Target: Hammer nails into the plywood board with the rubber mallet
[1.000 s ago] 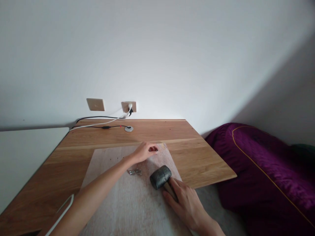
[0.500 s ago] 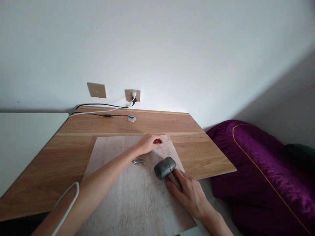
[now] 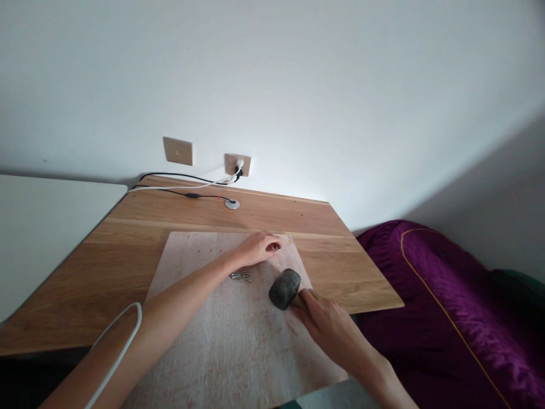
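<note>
My right hand [image 3: 326,318] is wrapped round the wooden handle of a black rubber mallet [image 3: 284,289], whose head hangs over the right side of a pale wooden board [image 3: 221,341]. Near the board's far right corner, my left hand [image 3: 259,249] is closed in a pinch. A small shiny tip shows at its fingers, like a nail [image 3: 276,247], though mostly hidden by them. Just below the left wrist lies a small pile of silver nails [image 3: 241,276]. Several dark dots in a row [image 3: 210,250] mark the board's far edge, left of that hand.
Under the board is a wooden desk [image 3: 357,267] against a white wall. Black and white cables [image 3: 183,180] run along its back to a wall socket [image 3: 237,165]. A white panel [image 3: 51,238] stands at left, and a purple cover [image 3: 426,295] drapes something at right.
The view has tilted and shifted slightly. My right hand has turned the mallet a little, so its handle shows less. My left hand keeps its pinch at the same spot on the board.
</note>
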A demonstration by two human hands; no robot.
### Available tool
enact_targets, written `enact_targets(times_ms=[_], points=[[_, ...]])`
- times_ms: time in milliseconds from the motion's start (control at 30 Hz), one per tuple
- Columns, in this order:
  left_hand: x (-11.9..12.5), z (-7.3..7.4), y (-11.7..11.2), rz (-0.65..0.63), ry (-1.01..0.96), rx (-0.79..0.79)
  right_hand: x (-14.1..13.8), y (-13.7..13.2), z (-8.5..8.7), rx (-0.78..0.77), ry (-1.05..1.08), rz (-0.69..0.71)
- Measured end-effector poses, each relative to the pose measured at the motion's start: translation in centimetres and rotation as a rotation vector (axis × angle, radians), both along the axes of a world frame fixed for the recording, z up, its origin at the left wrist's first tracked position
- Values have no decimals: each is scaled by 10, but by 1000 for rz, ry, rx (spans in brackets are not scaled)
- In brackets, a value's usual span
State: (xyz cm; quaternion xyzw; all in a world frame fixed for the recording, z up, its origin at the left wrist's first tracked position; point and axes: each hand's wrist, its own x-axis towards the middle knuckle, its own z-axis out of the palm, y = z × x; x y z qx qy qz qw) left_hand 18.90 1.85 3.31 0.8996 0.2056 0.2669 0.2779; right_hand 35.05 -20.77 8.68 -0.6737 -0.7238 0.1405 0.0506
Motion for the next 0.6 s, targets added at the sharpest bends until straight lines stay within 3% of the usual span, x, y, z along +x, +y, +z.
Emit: enact_targets(times_ms=[167,367,467,600], points=[[1,-3,3,-8,-5,-21,7,12,-6,108,-41,-50],[1,-5,4,-24,-57,-18,22,48,3,269,162,-268],[-2,-3,2,-43,-18,-4,30,63,9,253,160,-338],[-2,-1,1,-33,-17,-9,30,72,-2,227,124,-355]])
